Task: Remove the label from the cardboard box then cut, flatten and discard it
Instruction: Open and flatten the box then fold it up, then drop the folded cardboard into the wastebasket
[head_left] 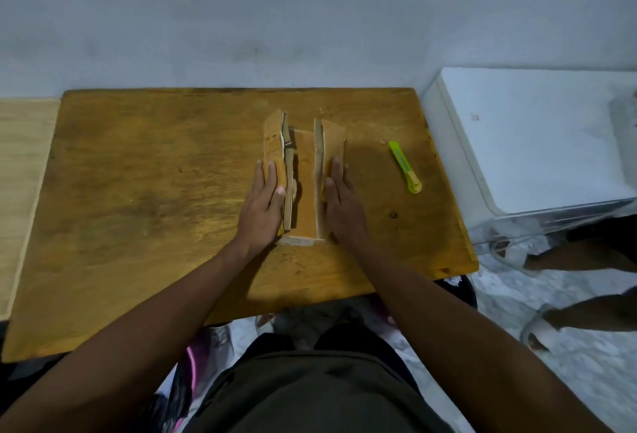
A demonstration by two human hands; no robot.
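A cut-open brown cardboard box (pixel 305 177) lies in the middle of the wooden table (pixel 155 191), its bottom flat and its two long side panels standing up. My left hand (pixel 263 203) lies with straight fingers against the outside of the left panel. On the other side my right hand (pixel 341 203) presses flat on the outside of the right panel. A green and yellow utility knife (pixel 405 167) rests on the table to the right of the box, apart from both hands. I see no label.
A white appliance (pixel 531 143) stands close to the table's right edge. Another person's sandalled feet (pixel 537 327) are on the floor at the right. A paler wooden surface (pixel 20 170) adjoins the table's left side. A grey wall runs behind.
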